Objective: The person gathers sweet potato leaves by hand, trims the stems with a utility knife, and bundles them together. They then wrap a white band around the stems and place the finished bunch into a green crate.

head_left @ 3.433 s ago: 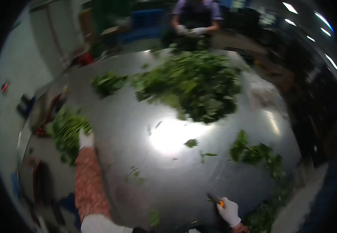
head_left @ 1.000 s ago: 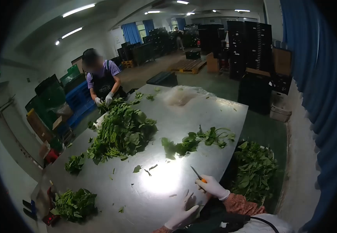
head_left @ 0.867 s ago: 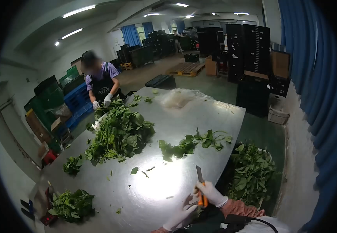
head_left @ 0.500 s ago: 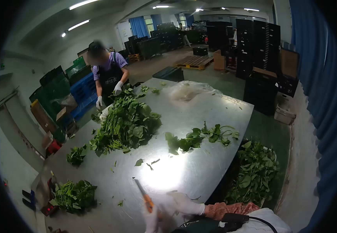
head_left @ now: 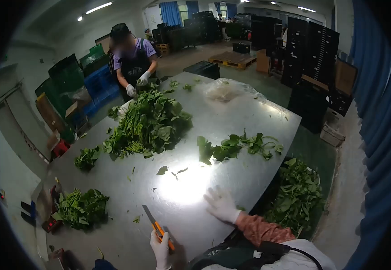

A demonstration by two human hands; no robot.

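My left hand [head_left: 160, 249] in its white glove is wrapped round an orange utility knife [head_left: 159, 231], its blade extended over the metal table and pointing up-left. My right hand [head_left: 221, 205], also gloved, lies on the tabletop with fingers spread and nothing in it. Beyond it, loose leafy stems [head_left: 231, 148] lie in a row. A bunch of greens [head_left: 83, 208] rests on the table to the left of the knife. Farther off is a large heap of leafy greens [head_left: 152, 121].
A co-worker [head_left: 132, 58] in white gloves handles greens at the far side of the metal table [head_left: 245, 193]. A clear plastic bag [head_left: 224, 90] lies on its far part. More greens [head_left: 296, 191] sit in a container beyond the right edge. Dark crates [head_left: 310, 54] stand stacked behind.
My right hand has moved forward, away from my left, and spread onto the table. My left hand has shifted left with the knife. The co-worker's hands have come closer together.
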